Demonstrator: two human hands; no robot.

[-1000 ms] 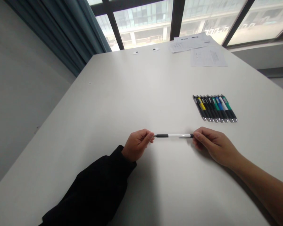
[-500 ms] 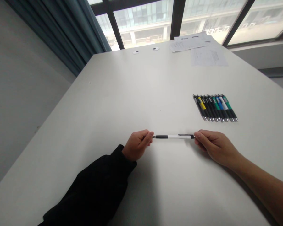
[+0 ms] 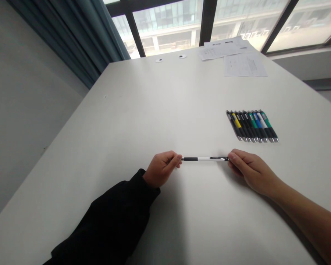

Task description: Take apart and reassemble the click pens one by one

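Both my hands, left hand (image 3: 163, 168) and right hand (image 3: 250, 170), pinch one white pen (image 3: 204, 159) by its ends, probably so the barrel stays level and visible.

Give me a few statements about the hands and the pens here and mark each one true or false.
1. The left hand and the right hand hold the same white pen. True.
2. The white pen's dark grip is at the right hand's end. False: it is towards the left hand.
3. The row of pens includes a yellow one. True.
4. The papers lie under the row of pens. False: they lie beyond it, near the window.
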